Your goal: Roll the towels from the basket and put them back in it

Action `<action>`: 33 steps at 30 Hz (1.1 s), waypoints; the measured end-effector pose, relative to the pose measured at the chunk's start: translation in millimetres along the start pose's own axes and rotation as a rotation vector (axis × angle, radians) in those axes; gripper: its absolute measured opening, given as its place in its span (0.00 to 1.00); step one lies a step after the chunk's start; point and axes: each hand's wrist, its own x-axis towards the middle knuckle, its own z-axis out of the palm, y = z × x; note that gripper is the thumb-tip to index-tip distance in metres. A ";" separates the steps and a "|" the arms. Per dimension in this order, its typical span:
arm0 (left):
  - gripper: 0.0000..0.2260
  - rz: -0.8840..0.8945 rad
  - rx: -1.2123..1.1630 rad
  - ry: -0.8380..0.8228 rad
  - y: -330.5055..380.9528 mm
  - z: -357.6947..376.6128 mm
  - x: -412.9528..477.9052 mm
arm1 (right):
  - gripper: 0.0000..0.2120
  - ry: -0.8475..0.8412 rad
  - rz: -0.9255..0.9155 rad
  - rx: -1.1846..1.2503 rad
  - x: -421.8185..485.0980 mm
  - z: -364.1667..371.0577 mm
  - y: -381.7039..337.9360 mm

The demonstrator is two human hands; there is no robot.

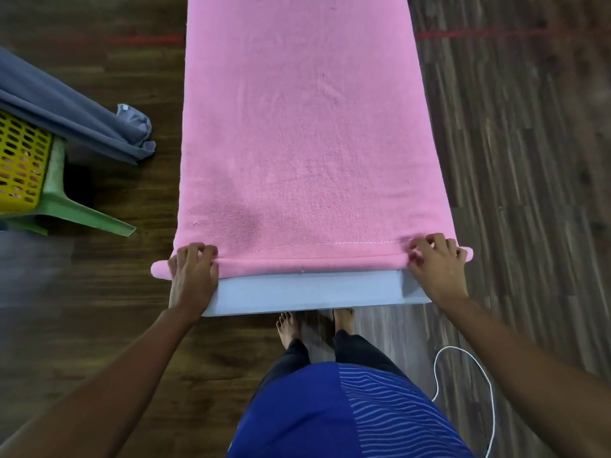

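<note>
Fuzzy pink towel [307, 143] lies flat, lengthwise away from the grip; left hand [193, 276] and right hand [436, 266] pinch its rolled near edge.

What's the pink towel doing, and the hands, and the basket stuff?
pink towel: spread flat, near edge just rolled over.
left hand: grips the roll's left end.
right hand: grips the roll's right end.
yellow basket: sits on a green stool.
grey cloth: bundled, lying over the basket.

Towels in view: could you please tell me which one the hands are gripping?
The pink towel, spread out flat: the left hand and right hand both grip its rolled near edge. The grey-blue towel lies over the yellow basket, untouched.
</note>
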 end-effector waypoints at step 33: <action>0.12 0.101 -0.035 -0.015 4.6 4.5 10.1 | 0.13 0.027 -0.181 0.072 12.4 8.4 -6.8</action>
